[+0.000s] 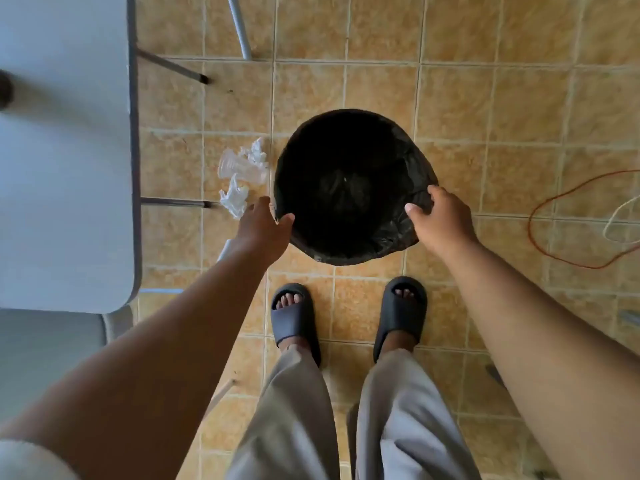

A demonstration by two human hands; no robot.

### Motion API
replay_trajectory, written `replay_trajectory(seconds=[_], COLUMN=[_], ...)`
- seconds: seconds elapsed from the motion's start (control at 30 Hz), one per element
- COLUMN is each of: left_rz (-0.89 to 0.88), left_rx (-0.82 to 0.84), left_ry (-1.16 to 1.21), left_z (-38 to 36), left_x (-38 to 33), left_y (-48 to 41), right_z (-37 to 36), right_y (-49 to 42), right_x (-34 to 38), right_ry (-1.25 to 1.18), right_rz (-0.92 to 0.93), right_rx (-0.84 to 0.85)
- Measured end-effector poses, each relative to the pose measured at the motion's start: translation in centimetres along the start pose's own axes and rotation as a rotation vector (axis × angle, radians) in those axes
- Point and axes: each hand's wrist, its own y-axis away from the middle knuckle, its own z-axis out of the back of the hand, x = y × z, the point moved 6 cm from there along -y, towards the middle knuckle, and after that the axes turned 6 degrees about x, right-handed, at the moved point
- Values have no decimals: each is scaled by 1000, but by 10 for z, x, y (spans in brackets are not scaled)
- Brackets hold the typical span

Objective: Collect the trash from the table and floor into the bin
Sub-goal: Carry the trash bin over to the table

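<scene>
Both hands on the bin (412,157) rim: left hand (263,221) has its thumb hooked inside and fingers down the outside, right hand (440,220) has its fingers curled over the liner edge. Both hold the bin, neither carries trash. Bin sits on the floor (485,98) just ahead of the feet. Trash (242,171), crumpled clear plastic and white scraps, lies on the floor just beside the bin's left side, under the surface (65,168) edge. Risks: the liner looks loose, so a tug could pull it off the rim; sliding the bin left could shove the scraps; the cords (554,209) on the right could snag.
</scene>
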Motion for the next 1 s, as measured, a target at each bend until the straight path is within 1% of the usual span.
replay_trajectory(seconds=[0.13, 0.23, 0.33, 0.5, 0.7, 0.87, 1.0], left_rz=[29, 4, -5, -1, 41, 42, 28], left_rx=[-9, 0, -19, -84, -99, -130, -165], left_ry=[12, 10, -12, 5, 77, 136, 190], left_z=[-14, -25, -27, -13, 28, 88, 144], left_x=[11, 13, 13, 6, -11, -41, -63], left_y=[-31, -42, -43, -21, 50, 145, 229], right_z=[-16, -25, -24, -13, 30, 88, 139], right_y=[-30, -43, -44, -24, 43, 132, 209], right_x=[-7, -13, -13, -5, 20, 65, 106], right_ry=[17, -1, -11, 5, 15, 28, 69], right_rz=[-46, -64, -66, -46, -24, 21, 81], right_rx=[-44, -85, -135, -129, -139, -109, -129])
